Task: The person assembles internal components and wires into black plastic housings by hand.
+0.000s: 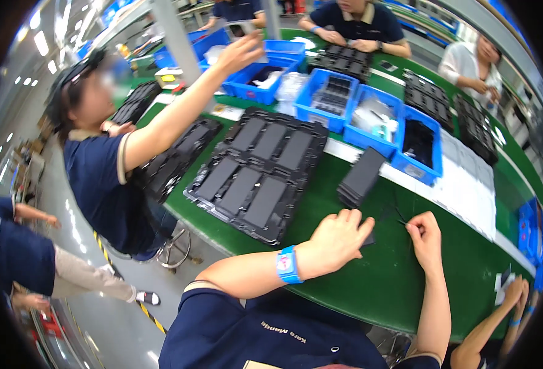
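My left hand [339,243], with a blue wristband, is curled closed low over the green table. A small edge of a dark flat piece [369,238] shows past its fingers; the rest is hidden under the hand. To its right, my right hand [426,237] is closed in a pinch on a thin black strip [400,216]. Just beyond my left hand stands a stack of dark grey rectangular slabs [363,173]. On the left lies a black molded tray [275,232], its compartments holding several flat dark grey rectangular pieces.
Blue bins [428,174] with dark parts and plastic bags line the table's middle. White sheets [465,184] lie to their right. On the left, a seated co-worker [93,166] stretches an arm over a blue bin. Other workers sit across the green table [320,289] and at lower right.
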